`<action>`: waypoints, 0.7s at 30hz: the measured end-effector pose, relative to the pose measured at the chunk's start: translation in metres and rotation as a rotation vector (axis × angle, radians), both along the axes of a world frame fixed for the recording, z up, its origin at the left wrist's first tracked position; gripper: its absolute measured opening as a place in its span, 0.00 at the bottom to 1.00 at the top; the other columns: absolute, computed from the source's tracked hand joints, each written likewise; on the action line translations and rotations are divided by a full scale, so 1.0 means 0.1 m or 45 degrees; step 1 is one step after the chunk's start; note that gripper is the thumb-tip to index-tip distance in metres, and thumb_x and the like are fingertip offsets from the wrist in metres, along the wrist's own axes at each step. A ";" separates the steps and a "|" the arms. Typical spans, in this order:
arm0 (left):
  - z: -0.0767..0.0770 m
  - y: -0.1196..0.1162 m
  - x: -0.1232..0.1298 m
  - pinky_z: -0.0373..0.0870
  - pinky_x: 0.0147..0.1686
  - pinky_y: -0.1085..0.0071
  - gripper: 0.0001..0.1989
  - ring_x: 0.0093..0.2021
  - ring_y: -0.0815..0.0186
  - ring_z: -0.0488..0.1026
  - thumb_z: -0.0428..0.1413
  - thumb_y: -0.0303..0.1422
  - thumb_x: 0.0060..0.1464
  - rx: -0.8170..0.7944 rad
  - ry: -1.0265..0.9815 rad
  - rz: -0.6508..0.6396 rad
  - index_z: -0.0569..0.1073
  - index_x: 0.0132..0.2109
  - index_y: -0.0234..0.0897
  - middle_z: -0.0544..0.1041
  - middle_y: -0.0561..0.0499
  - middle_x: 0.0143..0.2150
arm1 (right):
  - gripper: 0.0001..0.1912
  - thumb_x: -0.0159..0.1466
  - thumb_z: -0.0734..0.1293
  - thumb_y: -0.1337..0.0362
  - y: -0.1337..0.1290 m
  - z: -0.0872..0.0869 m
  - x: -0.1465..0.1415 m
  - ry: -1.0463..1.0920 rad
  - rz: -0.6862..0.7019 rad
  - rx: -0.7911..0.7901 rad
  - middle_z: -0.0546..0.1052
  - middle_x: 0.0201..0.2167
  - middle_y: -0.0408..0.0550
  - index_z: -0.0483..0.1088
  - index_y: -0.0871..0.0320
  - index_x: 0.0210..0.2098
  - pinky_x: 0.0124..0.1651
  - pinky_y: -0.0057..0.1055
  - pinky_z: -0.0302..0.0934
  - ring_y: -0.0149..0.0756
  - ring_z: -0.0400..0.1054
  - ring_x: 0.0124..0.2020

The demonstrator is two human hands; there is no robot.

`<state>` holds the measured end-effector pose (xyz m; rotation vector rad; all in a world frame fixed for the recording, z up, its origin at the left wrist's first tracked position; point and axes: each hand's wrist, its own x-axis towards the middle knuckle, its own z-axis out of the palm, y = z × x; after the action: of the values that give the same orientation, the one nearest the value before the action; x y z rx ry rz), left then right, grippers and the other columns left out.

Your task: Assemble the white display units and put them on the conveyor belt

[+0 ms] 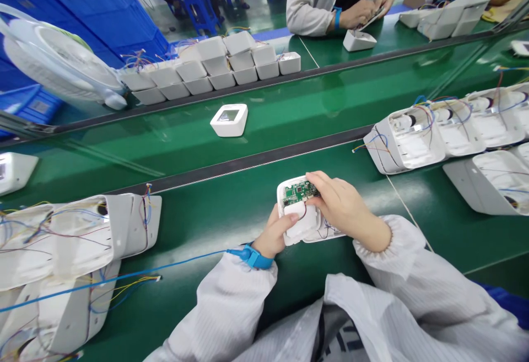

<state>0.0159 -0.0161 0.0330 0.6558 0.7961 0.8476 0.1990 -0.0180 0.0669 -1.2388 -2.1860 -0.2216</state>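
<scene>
A white plastic housing (294, 228) with a green circuit board (298, 192) inside is held up over the green bench. My left hand (275, 230) grips its lower left side, thumb lying across the white inner part. With fingers closed on the board's right end, my right hand (341, 202) covers that corner. Behind and below the right hand, another white shell part (324, 232) with thin dark wires shows in part. A blue wrist strap (257, 257) with a blue cord circles my left wrist.
White housings with loose wires stand at left (136, 224) and right (417, 141). A white device with a screen (230, 120) sits on the green middle strip. Across it are stacked white housings (219, 64), a white fan (70, 59) and a co-worker's hands (363, 14) holding a part.
</scene>
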 end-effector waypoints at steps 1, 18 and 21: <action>0.01 0.00 0.01 0.73 0.44 0.58 0.28 0.43 0.51 0.79 0.66 0.36 0.40 -0.001 -0.001 -0.006 0.74 0.50 0.33 0.82 0.44 0.44 | 0.23 0.72 0.58 0.62 0.00 0.00 0.00 -0.002 0.002 0.002 0.75 0.52 0.63 0.54 0.66 0.63 0.38 0.37 0.68 0.43 0.74 0.42; -0.12 0.22 -0.04 0.72 0.49 0.58 0.35 0.48 0.48 0.76 0.59 0.61 0.44 0.561 0.184 0.158 0.80 0.44 0.33 0.82 0.41 0.45 | 0.09 0.62 0.71 0.59 -0.01 0.20 0.17 0.852 0.140 -0.545 0.78 0.33 0.44 0.70 0.55 0.38 0.36 0.31 0.68 0.35 0.74 0.34; -0.09 0.28 -0.03 0.65 0.59 0.55 0.33 0.57 0.51 0.71 0.45 0.58 0.59 0.667 0.302 0.355 0.78 0.51 0.37 0.78 0.42 0.54 | 0.02 0.65 0.65 0.68 -0.01 0.20 0.20 0.782 0.200 -0.238 0.78 0.36 0.46 0.70 0.54 0.36 0.42 0.35 0.66 0.36 0.73 0.39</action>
<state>0.0126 0.0120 0.0241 1.1416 0.8977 1.2678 0.2193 -0.0188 0.0866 -1.0446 -1.7715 0.3892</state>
